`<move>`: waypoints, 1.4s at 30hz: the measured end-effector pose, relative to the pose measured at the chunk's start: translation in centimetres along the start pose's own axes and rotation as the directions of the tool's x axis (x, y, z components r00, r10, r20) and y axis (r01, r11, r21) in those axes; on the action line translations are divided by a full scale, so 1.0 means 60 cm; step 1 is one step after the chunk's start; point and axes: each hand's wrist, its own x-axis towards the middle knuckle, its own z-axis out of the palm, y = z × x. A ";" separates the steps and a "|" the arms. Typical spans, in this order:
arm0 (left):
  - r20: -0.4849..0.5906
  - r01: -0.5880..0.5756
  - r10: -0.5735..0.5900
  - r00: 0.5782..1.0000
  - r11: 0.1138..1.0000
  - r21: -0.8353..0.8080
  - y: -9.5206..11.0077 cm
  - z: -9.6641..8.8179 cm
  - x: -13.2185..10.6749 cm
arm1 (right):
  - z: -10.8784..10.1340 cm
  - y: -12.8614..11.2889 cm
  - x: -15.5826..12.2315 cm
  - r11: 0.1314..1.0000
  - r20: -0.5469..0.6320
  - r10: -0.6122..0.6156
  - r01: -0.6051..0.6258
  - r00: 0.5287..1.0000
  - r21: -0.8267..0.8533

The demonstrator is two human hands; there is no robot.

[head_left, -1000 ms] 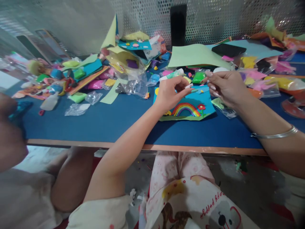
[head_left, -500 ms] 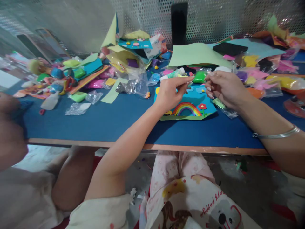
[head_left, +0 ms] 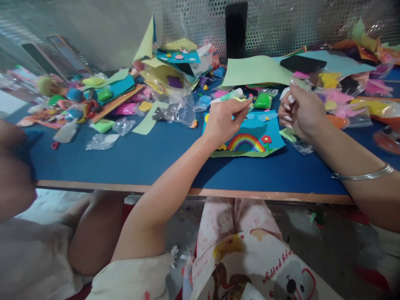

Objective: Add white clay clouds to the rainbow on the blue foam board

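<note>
My left hand (head_left: 223,121) hovers over the upper left of a blue craft card (head_left: 250,137) with a rainbow and a red flower, fingers pinched on a small pale green bit. My right hand (head_left: 301,112) is raised beside the card's right edge, fingers curled, pinching a clear plastic wrapper (head_left: 300,83). A green clay block (head_left: 262,100) lies just behind the card, between my hands. A glue tube (head_left: 228,96) lies behind my left hand.
Foam sheets, clay pieces and plastic bags crowd the back of the blue table (head_left: 140,158). A light green sheet (head_left: 256,71) and a black phone (head_left: 301,63) lie at the back right. Another person's arm and knee (head_left: 90,233) are at the left.
My right hand has lifted up and away from my left, pulling the clear wrapper with it. My left hand stayed over the card's top edge.
</note>
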 end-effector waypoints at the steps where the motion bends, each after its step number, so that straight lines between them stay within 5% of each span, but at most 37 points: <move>1: 0.001 0.012 -0.012 1.000 1.000 -0.005 -0.003 0.001 -0.001 | 0.001 0.000 -0.001 1.000 0.003 -0.010 0.010 1.000 -0.008; 6: 0.039 0.092 -0.092 0.995 0.996 -0.005 -0.006 0.000 0.000 | 0.008 0.005 -0.005 0.995 0.042 0.001 0.004 0.999 -0.100; 12: 0.101 0.063 -0.051 0.994 0.991 -0.119 0.010 -0.003 0.001 | 0.010 0.015 -0.008 0.994 0.166 0.033 -0.016 0.986 -0.105; 17: -0.058 -0.148 0.145 0.988 0.987 -0.059 0.019 0.000 0.000 | 0.030 0.000 -0.030 0.993 0.250 0.108 -0.116 0.962 0.017; 25: 0.072 -0.293 0.284 0.956 0.927 0.235 0.019 0.009 0.000 | 0.057 -0.022 -0.060 0.982 0.310 0.130 -0.164 0.942 0.089; 30: 0.120 -0.356 0.336 0.934 0.904 0.236 0.012 0.011 0.003 | 0.048 -0.026 -0.057 0.984 0.313 0.175 -0.170 0.934 -0.045; 33: 0.057 -0.332 0.327 0.943 0.934 0.134 0.005 0.023 0.004 | 0.041 -0.019 -0.049 0.989 0.289 0.134 -0.112 0.948 -0.092; 38: -0.218 -0.331 0.327 0.920 0.943 0.017 0.011 0.033 -0.001 | 0.035 -0.006 -0.042 0.990 0.336 0.015 0.034 0.942 -0.140; 42: -0.185 -0.270 0.254 0.949 0.960 -0.069 0.028 0.021 -0.006 | 0.036 -0.004 -0.043 0.994 0.329 0.024 0.011 0.944 -0.104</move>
